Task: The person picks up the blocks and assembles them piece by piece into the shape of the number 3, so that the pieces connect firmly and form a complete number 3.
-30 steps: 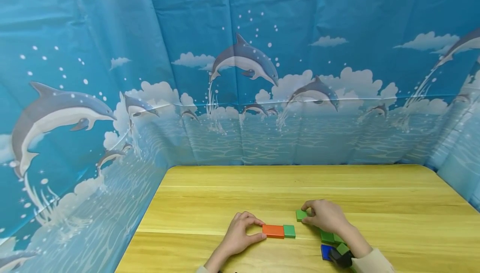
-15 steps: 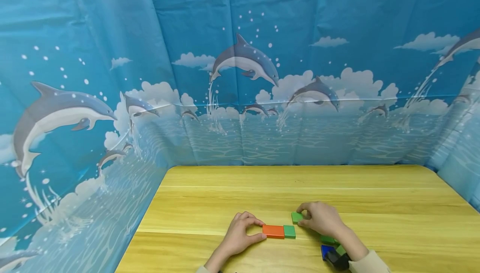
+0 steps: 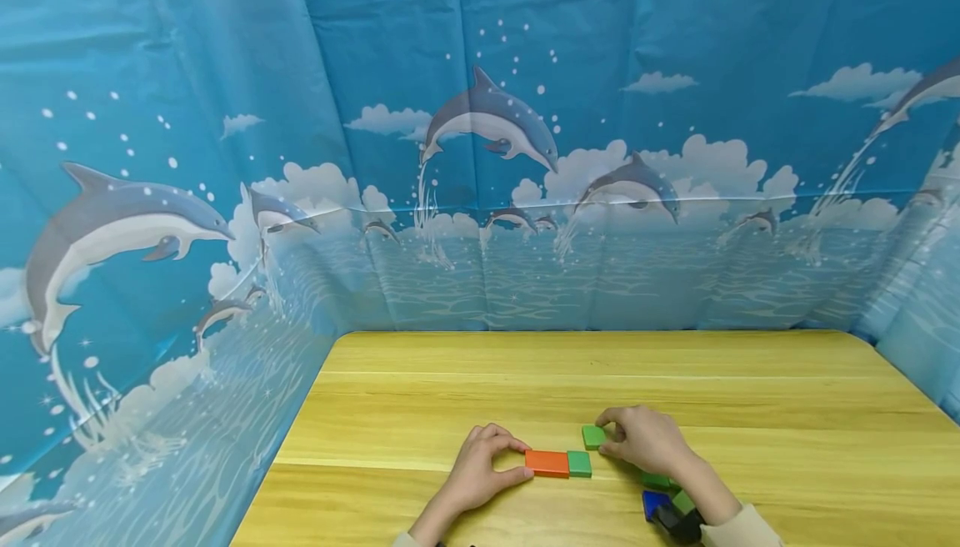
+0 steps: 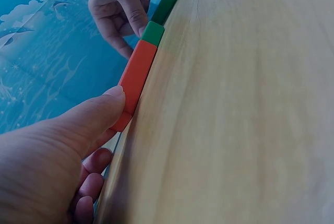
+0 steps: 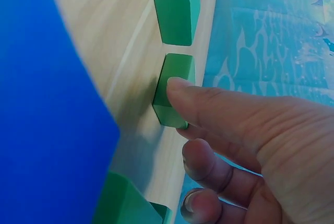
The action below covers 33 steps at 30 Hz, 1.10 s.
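My left hand (image 3: 477,472) pinches the left end of a flat orange-red rectangular block (image 3: 547,464) between thumb and finger. Against that block's right end lies a small green square block (image 3: 579,464); the two form a row in the left wrist view too. With thumb and finger, my right hand (image 3: 648,443) grips another green block (image 3: 592,437), just beyond and slightly right of the row. A narrow gap separates this held block (image 5: 175,65) from the row's green block (image 5: 175,15) in the right wrist view. The far side of the held block is hidden by the fingers.
Near my right forearm lie a blue block (image 3: 654,505) and several green blocks (image 3: 683,502), partly hidden by a black device (image 3: 681,524) at the wrist. The yellow wooden table (image 3: 450,363) ends at a blue dolphin-printed curtain (image 3: 480,272).
My right hand has shifted a little left and nearer with its green block, mostly in the first half second. My left hand and the orange-red block have stayed put.
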Motion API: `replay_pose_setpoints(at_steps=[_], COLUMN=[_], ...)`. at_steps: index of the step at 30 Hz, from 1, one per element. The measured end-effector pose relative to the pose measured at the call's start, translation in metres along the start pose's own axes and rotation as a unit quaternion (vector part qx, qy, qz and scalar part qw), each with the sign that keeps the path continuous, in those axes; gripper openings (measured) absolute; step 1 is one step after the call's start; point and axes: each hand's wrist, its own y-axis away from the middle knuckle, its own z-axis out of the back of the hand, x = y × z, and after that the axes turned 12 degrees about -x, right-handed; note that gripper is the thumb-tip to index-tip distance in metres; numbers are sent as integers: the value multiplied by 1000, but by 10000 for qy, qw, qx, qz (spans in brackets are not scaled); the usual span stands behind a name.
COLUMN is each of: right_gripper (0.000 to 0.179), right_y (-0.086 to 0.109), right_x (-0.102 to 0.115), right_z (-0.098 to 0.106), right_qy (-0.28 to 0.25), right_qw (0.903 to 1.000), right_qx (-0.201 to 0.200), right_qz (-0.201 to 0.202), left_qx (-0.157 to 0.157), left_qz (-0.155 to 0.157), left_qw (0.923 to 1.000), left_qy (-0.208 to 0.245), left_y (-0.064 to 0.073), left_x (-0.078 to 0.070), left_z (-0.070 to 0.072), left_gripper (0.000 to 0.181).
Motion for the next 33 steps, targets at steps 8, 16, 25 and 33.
replay_pose_setpoints(at_steps=[8,16,25,33], right_gripper=[27,27,27,26], right_y=[0,2,5,6], right_x=[4,5,7,8], right_z=[-3,-5,-6,-7], right_qy=[10,59,34,19], right_qw=[10000,9995,9995,9993], right_qx=[-6,-183,-183,-269], right_qz=[9,264,263,252], left_qx=[36,41,43,44], left_qz=[30,73,59,-1], left_qw=[10000,10000,10000,10000], left_qy=[45,31,66,38], left_y=[0,0,1,1], left_x=[-1,0,1,0], left_z=[1,0,0,0], left_gripper=[34,35,34,33])
